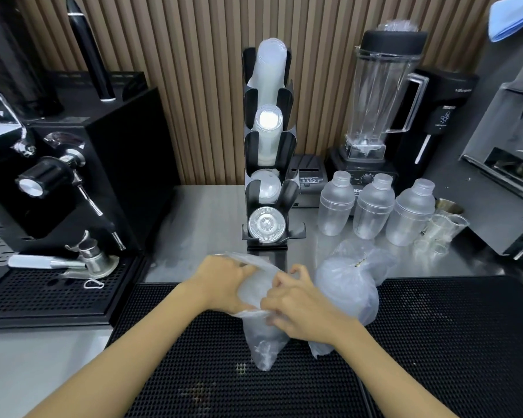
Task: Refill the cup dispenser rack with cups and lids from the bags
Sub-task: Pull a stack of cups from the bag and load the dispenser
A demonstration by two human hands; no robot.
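Now both hands, left (224,282) and right (296,309), grip crinkly plastic bag (261,342) (translucent).

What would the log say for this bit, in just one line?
step: opening bag | left hand: grips bag | right hand: pinches bag | rack: partly stocked | second bag: on mat, untouched

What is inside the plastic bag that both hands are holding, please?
The bag in hand is gripped by the left hand and right hand. Its cloudy plastic shows only a pale rounded bulk; whether that is cups or lids cannot be told.
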